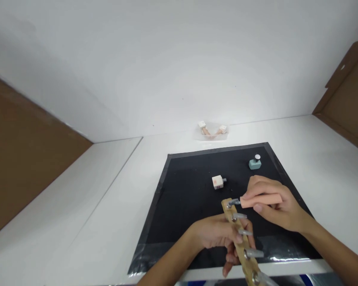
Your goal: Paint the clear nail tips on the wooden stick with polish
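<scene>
My left hand (217, 234) is closed around a wooden strip (239, 243) that carries several grey false nail tips (254, 253) on metal studs. My right hand (279, 202) pinches a nail polish brush (261, 200) by its peach handle. The brush end meets the farthest nail tip (234, 201) at the top of the strip; whether bristles press on it is too small to tell. Just beyond lies a small white square bottle (217, 182), its dark neck pointing right. Farther right is a teal bottle (254, 164) with a round silvery top (257, 157).
A black mat (179, 198) with taped edges covers part of the white table (107, 222). Behind it, against the white wall, sits a clear tray (212, 137) with two white-ended pieces. Brown panels (24, 147) border both sides.
</scene>
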`<action>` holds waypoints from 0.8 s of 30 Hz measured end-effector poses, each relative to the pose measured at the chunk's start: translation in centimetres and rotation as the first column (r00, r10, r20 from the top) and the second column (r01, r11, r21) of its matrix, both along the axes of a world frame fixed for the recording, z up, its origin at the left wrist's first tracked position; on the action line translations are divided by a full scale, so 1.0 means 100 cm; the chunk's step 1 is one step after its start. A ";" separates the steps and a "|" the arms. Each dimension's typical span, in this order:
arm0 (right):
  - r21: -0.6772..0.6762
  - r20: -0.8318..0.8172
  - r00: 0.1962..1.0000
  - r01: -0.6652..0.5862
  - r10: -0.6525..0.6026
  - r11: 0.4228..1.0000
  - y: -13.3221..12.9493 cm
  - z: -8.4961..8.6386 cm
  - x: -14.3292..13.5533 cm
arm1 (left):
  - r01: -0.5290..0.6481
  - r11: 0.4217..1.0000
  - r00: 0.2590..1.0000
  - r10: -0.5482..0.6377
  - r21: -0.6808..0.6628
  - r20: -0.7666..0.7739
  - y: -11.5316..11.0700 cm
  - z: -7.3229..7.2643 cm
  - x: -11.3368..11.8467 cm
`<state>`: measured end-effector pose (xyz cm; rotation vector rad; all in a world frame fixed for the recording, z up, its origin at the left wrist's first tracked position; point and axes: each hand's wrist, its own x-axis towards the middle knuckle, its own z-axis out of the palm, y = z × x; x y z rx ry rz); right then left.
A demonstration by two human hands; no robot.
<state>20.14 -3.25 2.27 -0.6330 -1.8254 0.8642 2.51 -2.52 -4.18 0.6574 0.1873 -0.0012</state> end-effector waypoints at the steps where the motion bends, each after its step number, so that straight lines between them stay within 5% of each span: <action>1: 0.001 0.009 1.000 -0.006 0.006 1.000 0.001 -0.001 0.000 | 0.010 1.000 1.000 -0.010 -0.010 0.009 0.000 0.000 0.000; 18: -0.056 0.050 0.997 0.066 -0.063 0.996 0.001 0.000 0.005 | 0.045 0.996 0.998 -0.042 -0.077 0.040 0.002 0.001 -0.005; 24: -0.121 -0.050 0.988 0.136 -0.143 0.983 0.005 -0.011 0.010 | -0.005 0.999 1.000 0.006 -0.032 0.011 -0.001 0.005 -0.006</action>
